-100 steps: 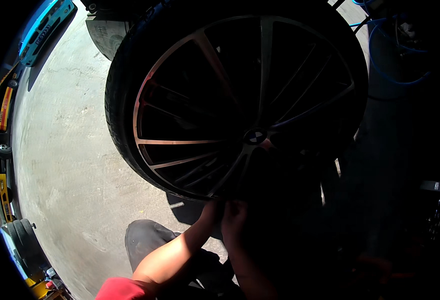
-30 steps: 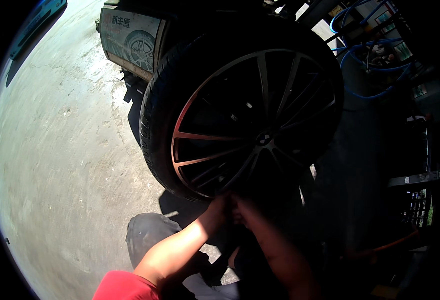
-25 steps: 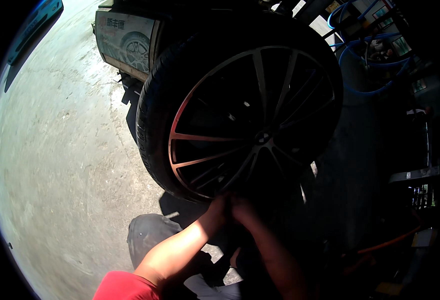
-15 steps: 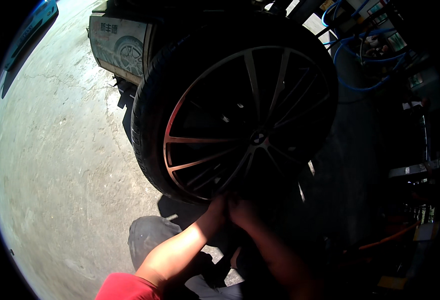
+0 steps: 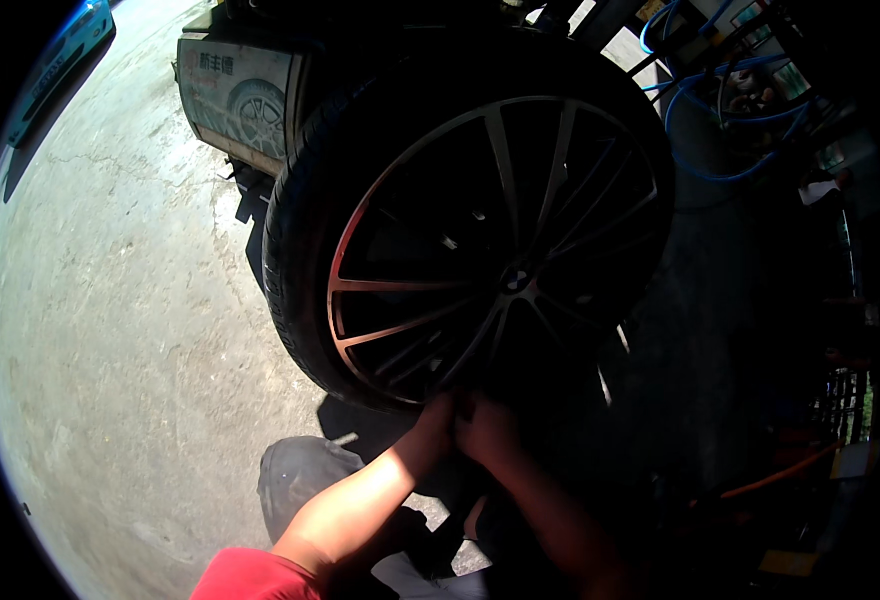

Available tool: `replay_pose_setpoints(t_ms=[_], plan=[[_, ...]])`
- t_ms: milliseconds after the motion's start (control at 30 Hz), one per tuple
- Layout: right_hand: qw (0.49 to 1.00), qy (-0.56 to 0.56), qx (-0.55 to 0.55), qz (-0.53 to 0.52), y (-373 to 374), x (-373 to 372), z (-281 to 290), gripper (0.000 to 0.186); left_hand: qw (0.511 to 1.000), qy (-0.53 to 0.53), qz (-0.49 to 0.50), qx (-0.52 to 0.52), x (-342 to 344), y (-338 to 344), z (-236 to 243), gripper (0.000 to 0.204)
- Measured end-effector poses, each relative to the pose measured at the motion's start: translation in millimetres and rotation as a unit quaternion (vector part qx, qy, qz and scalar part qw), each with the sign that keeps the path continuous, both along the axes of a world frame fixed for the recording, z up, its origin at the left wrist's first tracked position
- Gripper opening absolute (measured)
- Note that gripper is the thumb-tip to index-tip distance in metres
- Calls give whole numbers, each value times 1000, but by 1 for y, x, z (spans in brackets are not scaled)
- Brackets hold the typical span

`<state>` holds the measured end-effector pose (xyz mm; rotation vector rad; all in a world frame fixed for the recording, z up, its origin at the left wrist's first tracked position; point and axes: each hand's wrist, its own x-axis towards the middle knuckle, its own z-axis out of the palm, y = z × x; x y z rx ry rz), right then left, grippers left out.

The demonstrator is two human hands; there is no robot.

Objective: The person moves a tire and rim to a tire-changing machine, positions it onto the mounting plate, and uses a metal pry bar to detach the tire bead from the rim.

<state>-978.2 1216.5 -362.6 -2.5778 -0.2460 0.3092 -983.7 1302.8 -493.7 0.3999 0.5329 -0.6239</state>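
- Got a big dark alloy wheel (image 5: 490,255) with slim metal spokes, filling the middle of the view and stretching up toward 12 o'clock.
- Wrapped in a black rubber tyre (image 5: 300,270), with grooved tread on show over toward 9 o'clock.
- Wearing a round black-and-white hub cap (image 5: 516,280) at the centre, and picking up a coppery-red glow along the rim, roughly 8 to 10 o'clock from there.
- Down at about 7 o'clock from the hub cap, right by the wheel's lower edge in view: a bare left hand (image 5: 434,420), half lost in shadow.
- Just beside it, nearer 6 o'clock: a bare right hand (image 5: 485,430), in shadow too and turned in toward the left one.
- Can't tell the grip on either one, tbh. Wide, narrow or closed around something small? Too dark to say. Same for actual contact with the tyre.
- Coming in from 7 o'clock: a sunlit left forearm (image 5: 350,510) out of a bright red fabric sleeve (image 5: 255,577). From 5 o'clock: a shaded right forearm (image 5: 560,515).
- Poking up at 7 o'clock too: a dark grey trousered knee (image 5: 305,485).
- Past the tyre, between 10 and 11 o'clock: a boxy grey panel (image 5: 235,100) with a wheel picture printed on it.
- Further out at 10 o'clock: a light-blue car (image 5: 60,68), partly cut off.
- Around 2 o'clock: loops of bright blue hose (image 5: 728,179).
- Over at 9 o'clock: sunny pale grey concrete floor (image 5: 130,320).
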Motion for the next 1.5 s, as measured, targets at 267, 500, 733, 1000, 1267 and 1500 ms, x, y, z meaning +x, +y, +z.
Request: replay_pose_setpoints(t_ms=[267, 500, 733, 1000, 1267, 1500], plan=[[994, 10, -25, -109, 16, -13, 2, 22, 997, 67, 26, -28, 3, -3, 12, 31], [989, -129, 40, -60, 14, -11, -2, 19, 998, 24, 16, -60, 3, 5, 13, 22], [988, -84, 29, -126, 12, -19, -14, 22, 998, 51, 9, -29, -2, 5, 10, 27], [987, -89, -37, -129, 8, -16, -8, 23, 996, 34, 48, -69, -5, -3, 10, 31], [976, -148, 92, -130, 7, -17, -20, 21, 993, 76, 66, -60, -6, 1, 18, 25], [975, -108, 139, -137, 4, -17, -14, 18, 992, 103, 66, -37, -8, 3, 10, 23]])
